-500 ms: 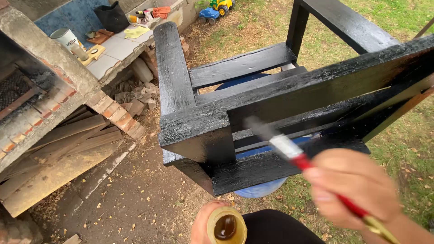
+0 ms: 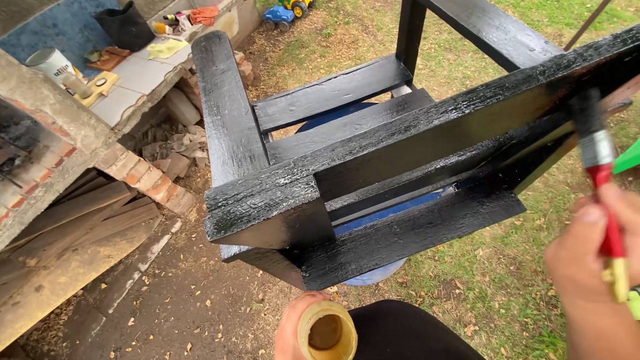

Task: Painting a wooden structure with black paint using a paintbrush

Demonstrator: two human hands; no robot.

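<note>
Here, in the head view, the right hand [image 2: 590, 257] gripped a red-handled paintbrush [image 2: 600, 150], bristles touching the black wooden frame [image 2: 373, 153] resting on a blue barrel [image 2: 373, 273]. The left hand [image 2: 293, 330] closed around a tan cup [image 2: 327, 331] below. The wet-looking paint could smear if a sleeve brushed the boards; a tilted cup might spill.

A paintbrush [image 2: 598, 167] with a red handle, metal ferrule and black-loaded bristles stands nearly upright at the right, its bristles touching the upper edge of a wooden frame [image 2: 373, 160]. The frame, built of rough planks coated in glossy wet black paint, fills the middle and rests over a blue barrel. At the near edge a small open cylindrical container [image 2: 327, 331], tan-rimmed, faces upward.
</note>
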